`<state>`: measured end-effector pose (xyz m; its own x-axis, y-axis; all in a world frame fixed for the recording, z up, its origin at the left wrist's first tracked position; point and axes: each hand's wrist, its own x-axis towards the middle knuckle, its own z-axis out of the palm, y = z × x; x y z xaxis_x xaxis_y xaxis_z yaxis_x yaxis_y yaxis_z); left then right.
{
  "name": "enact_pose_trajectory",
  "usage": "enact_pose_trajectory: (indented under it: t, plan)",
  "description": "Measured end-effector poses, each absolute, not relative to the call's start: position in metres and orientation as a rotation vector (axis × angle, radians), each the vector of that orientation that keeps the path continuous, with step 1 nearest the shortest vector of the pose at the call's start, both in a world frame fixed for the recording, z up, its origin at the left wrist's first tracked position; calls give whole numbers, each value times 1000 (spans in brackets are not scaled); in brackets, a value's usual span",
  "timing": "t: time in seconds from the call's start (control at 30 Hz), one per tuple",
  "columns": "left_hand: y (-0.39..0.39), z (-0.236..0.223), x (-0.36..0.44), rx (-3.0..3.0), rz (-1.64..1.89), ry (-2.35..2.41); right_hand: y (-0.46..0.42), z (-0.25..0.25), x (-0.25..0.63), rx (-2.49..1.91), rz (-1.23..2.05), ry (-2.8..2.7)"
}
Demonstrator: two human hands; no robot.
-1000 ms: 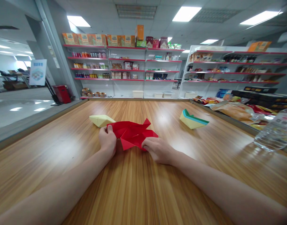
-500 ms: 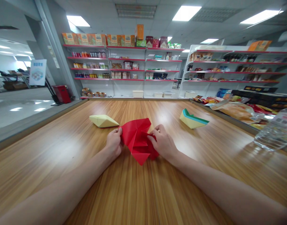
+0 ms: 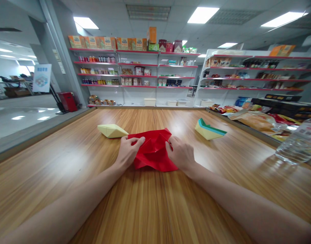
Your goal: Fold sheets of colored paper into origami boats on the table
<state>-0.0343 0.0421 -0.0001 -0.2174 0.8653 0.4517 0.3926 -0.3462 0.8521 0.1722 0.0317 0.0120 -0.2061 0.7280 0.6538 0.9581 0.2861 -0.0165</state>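
A creased sheet of red paper (image 3: 153, 152) lies partly folded on the wooden table (image 3: 145, 210) in front of me. My left hand (image 3: 128, 152) grips its left edge, fingers curled over the top. At the paper's right side my right hand (image 3: 181, 155) pinches a fold, fingers closed on it. A folded pale-yellow paper shape (image 3: 111, 130) rests just beyond my left hand. Further right lies a stack of folded yellow and green papers (image 3: 208, 130).
A clear plastic water bottle (image 3: 299, 142) lies at the table's right edge. Snack packets (image 3: 257, 118) fill the counter on the right. Store shelves (image 3: 135, 73) with boxes and bottles stand behind the table. A red bin (image 3: 67, 101) sits on the floor at the left.
Both hands lifted and turned the red paper, then brought it back down. The sheet now sits more bunched and closed between my hands, which have moved nearer together.
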Motion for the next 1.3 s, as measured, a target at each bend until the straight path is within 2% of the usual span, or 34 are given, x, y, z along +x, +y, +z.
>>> enact_pose_trajectory:
  t: [0.17, 0.33, 0.57, 0.83, 1.1, 1.3]
  plan:
    - [39, -3, -31, 1850, 1531, 1713, 37, 9, 175, -1500, -375, -1964]
    - [50, -7, -43, 1866, 1438, 1713, 41, 3, 178, -1354, -163, -1953]
    - [71, -22, -57, 1415, 1625, 1816, 53, -8, 183, -1467, 136, -1746]
    - [64, -14, -62, 1604, 1539, 1775, 52, -7, 184, -1378, 181, -1791]
    - [69, -23, -60, 1813, 1353, 1406, 51, -4, 184, -1257, 320, -1803]
    - [53, -7, -55, 2176, 1220, 1270, 48, 2, 181, -1287, 252, -1765]
